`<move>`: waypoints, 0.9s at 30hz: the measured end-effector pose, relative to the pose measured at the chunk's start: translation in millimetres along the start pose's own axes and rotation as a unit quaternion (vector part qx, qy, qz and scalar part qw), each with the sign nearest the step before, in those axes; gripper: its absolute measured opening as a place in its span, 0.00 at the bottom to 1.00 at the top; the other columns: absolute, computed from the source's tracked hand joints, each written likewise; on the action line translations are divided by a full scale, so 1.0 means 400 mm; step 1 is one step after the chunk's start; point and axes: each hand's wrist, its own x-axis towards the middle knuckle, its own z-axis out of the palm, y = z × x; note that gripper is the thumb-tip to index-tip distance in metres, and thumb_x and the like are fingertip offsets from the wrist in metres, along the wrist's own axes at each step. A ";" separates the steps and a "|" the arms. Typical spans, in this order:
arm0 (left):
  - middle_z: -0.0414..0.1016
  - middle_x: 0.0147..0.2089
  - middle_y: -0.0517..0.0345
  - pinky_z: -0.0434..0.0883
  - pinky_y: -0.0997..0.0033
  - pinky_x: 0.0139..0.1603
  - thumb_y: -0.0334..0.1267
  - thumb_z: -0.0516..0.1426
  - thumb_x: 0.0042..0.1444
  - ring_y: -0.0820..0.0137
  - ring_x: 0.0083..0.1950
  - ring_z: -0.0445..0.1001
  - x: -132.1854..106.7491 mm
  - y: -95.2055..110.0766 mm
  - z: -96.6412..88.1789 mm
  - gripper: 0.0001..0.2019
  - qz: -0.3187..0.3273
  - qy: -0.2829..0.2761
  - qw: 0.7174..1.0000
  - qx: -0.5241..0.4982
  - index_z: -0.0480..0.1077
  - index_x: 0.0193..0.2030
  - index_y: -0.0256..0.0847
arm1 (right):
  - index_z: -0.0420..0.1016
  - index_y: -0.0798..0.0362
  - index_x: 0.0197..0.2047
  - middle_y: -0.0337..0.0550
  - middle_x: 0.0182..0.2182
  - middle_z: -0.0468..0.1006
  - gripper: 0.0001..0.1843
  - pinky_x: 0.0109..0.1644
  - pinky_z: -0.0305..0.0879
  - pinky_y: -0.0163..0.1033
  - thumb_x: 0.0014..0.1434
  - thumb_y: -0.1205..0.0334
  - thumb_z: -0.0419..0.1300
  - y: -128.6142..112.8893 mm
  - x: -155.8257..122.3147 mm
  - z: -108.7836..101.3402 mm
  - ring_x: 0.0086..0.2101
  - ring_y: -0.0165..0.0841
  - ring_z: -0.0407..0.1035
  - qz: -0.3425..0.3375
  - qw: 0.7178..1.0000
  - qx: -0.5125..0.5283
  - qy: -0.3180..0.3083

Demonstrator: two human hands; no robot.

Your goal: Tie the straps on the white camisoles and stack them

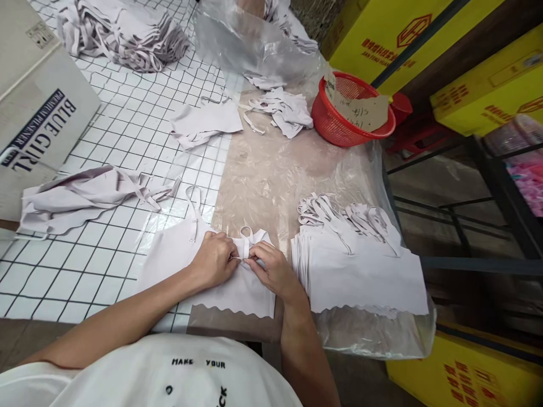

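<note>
A pale lilac strappy camisole [169, 257] with a wavy hem lies flat in front of me. My left hand [215, 259] is closed in a pinch on its upper edge, near the middle. Close beside it, my right hand [271, 265] also pinches that edge, thumb and fingertips together. A thin strap loops up between the hands, and another lies above my left hand. What exactly sits between the fingertips is partly hidden. To the right is a neat stack of matching camisoles [360, 277], their straps bunched at the top.
A loose camisole [80, 198] lies left, beside a white carton [46, 113]. Farther back are a big garment pile [123, 34], more loose pieces [282, 110], a clear plastic bag [263, 51] and a red basket [356, 133] with cardboard. Yellow boxes [382, 39] and a dark metal frame [479, 263] stand right.
</note>
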 end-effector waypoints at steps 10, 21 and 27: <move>0.77 0.31 0.52 0.56 0.60 0.44 0.31 0.56 0.54 0.62 0.39 0.70 0.002 0.003 -0.004 0.06 -0.004 -0.012 1.000 0.013 0.71 0.27 0.37 | 0.66 0.51 0.33 0.42 0.29 0.71 0.08 0.39 0.60 0.40 0.66 0.65 0.54 0.002 0.003 0.007 0.34 0.36 0.66 0.002 1.000 -0.006 0.007; 0.74 0.28 0.51 0.58 0.59 0.43 0.31 0.56 0.52 0.60 0.38 0.71 0.006 0.001 0.010 0.07 -0.012 0.005 0.999 0.032 0.69 0.24 0.38 | 0.69 0.51 0.33 0.42 0.29 0.74 0.09 0.39 0.63 0.39 0.67 0.63 0.54 -0.006 0.022 0.044 0.33 0.34 0.67 -0.007 0.998 0.021 0.053; 0.77 0.37 0.51 0.62 0.58 0.48 0.37 0.56 0.57 0.60 0.43 0.72 -0.014 -0.019 0.012 0.06 0.007 0.064 0.998 -0.020 0.73 0.37 0.38 | 0.72 0.51 0.37 0.44 0.34 0.75 0.09 0.41 0.68 0.39 0.67 0.59 0.53 -0.045 0.007 0.044 0.37 0.35 0.71 0.085 0.983 0.019 0.160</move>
